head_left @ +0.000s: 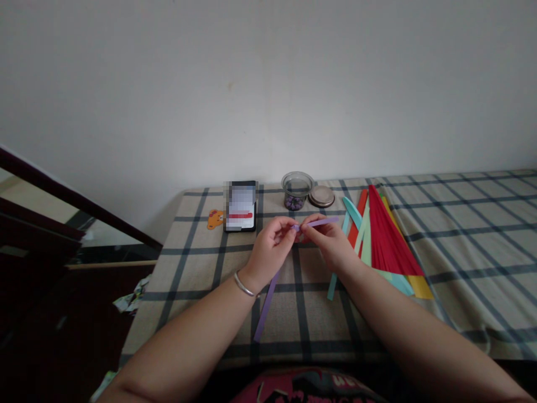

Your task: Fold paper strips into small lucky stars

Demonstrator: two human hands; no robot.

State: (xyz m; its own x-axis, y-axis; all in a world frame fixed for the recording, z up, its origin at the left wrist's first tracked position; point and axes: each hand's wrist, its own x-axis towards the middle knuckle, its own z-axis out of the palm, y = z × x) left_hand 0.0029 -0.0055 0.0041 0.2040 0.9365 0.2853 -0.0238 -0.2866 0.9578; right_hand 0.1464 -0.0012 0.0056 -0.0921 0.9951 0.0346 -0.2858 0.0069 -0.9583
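Observation:
My left hand [269, 250] and my right hand [329, 242] meet over the checked cloth, both pinching a purple paper strip [321, 222]. The strip's short end pokes out to the right above my right fingers. Its long end [265, 307] hangs down below my left hand toward me. A silver bangle sits on my left wrist.
A fan of paper strips [388, 240], red, green, teal and yellow, lies to the right. Behind my hands stand a clear jar [297, 191] holding small purple bits, its lid [321, 196], a phone [241, 205] and an orange sticker [215, 219]. The table's left edge drops away.

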